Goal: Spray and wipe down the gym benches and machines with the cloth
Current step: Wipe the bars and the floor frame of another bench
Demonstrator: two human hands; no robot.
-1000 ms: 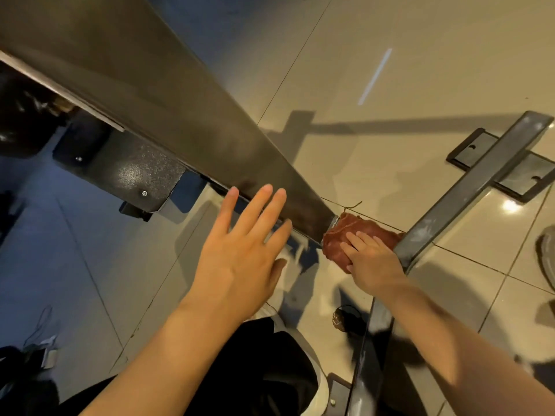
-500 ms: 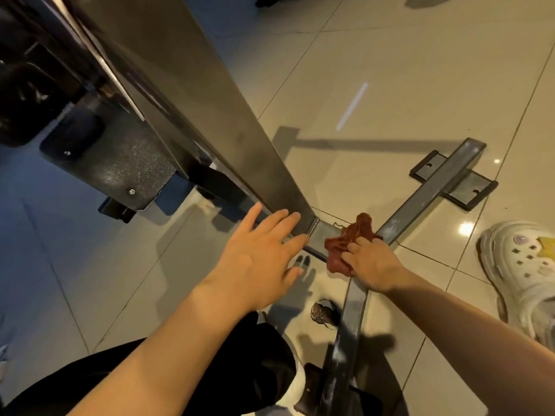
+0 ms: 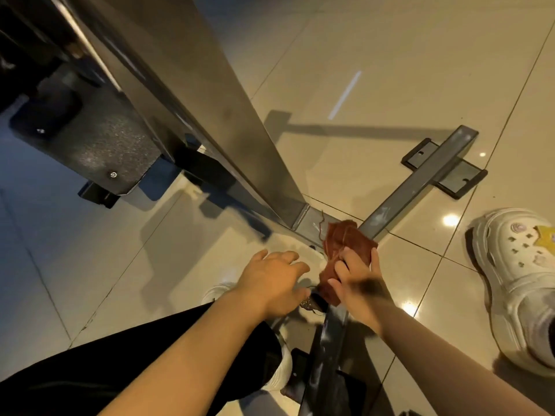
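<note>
A reddish-brown cloth (image 3: 348,238) lies on the grey floor bar (image 3: 420,184) of a gym machine, where the bar meets the slanted steel post (image 3: 192,94). My right hand (image 3: 360,280) presses the cloth onto the bar, with fingers spread over its near edge. The cloth's lower part hangs down beside the bar. My left hand (image 3: 276,277) hovers low to the left of the bar, fingers loosely curved, holding nothing. No spray bottle is in view.
The beige tiled floor (image 3: 390,70) surrounds the frame. A black textured foot plate (image 3: 99,145) sits at the left. My white clog (image 3: 522,277) stands right of the bar. My black trouser leg (image 3: 120,361) and a flat base plate (image 3: 444,169) are also in view.
My left hand has come off the slanted post and dropped toward the floor bar. My right hand has slid the cloth back along the bar toward me.
</note>
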